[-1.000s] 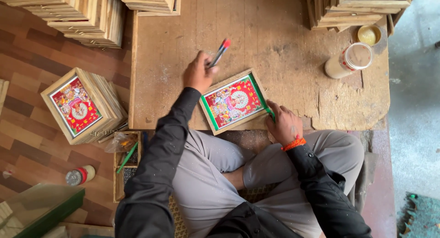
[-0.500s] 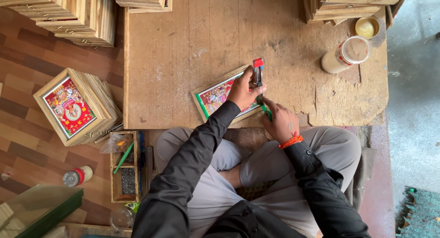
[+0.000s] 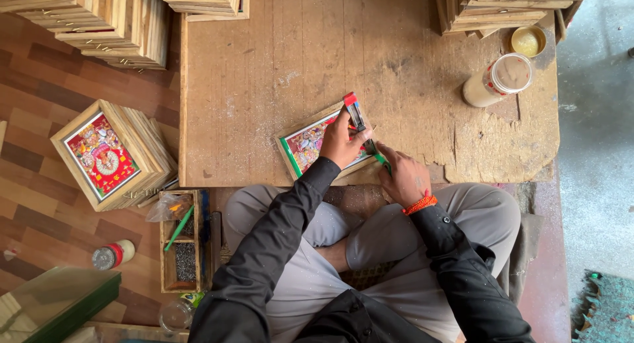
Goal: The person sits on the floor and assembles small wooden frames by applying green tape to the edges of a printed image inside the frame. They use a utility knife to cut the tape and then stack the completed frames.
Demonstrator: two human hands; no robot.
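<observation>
- The small red-and-grey hand tool, held out over the bare wood a second ago, has been brought onto the green-bordered framed picture at the tabletop's six o'clock edge.
- The left hand's fingers are wrapped around the tool.
- The right hand is pressed on the frame's four o'clock corner; its grip probably closes on a green strip.
- Counted: one tool, two visible framed pictures, one jar.

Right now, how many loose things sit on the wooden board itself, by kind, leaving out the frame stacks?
Framed picture: 1
Red-tipped tool, in the left hand: 1
Plastic jar: 1
Small yellow tin: 1
Total: 4
</observation>
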